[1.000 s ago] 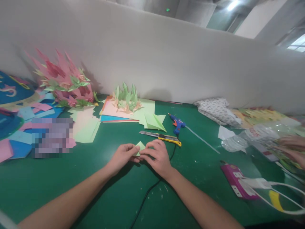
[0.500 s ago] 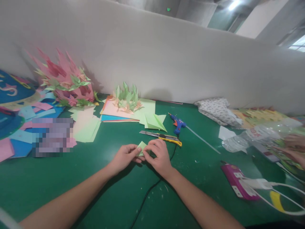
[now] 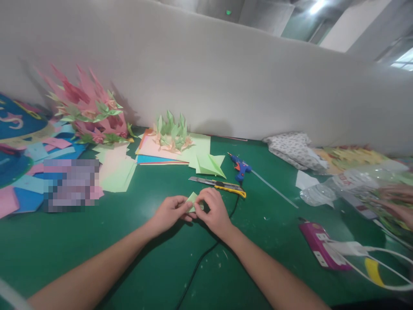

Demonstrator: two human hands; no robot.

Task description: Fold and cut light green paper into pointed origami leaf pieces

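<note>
Both my hands meet low over the green table (image 3: 135,241) on a small folded light-green paper piece (image 3: 192,198). My left hand (image 3: 170,212) pinches its left side with thumb and fingers closed. My right hand (image 3: 213,209) pinches its right side, fingers curled over the fold. Most of the paper is hidden between my fingers. Just beyond my hands lies a yellow utility knife (image 3: 219,184) with its blade out.
A blue glue gun (image 3: 240,166) with a black cord lies behind the knife. Stacks of coloured paper (image 3: 116,170), green paper plants (image 3: 171,131) and a pink paper piece (image 3: 87,107) stand at the back left. Another person's hands (image 3: 395,200), plastic bags and a purple pack (image 3: 318,243) are on the right.
My right hand has drawn its fingers in and shifted slightly over the paper piece, tightening the fold. My left hand has stayed almost still.
</note>
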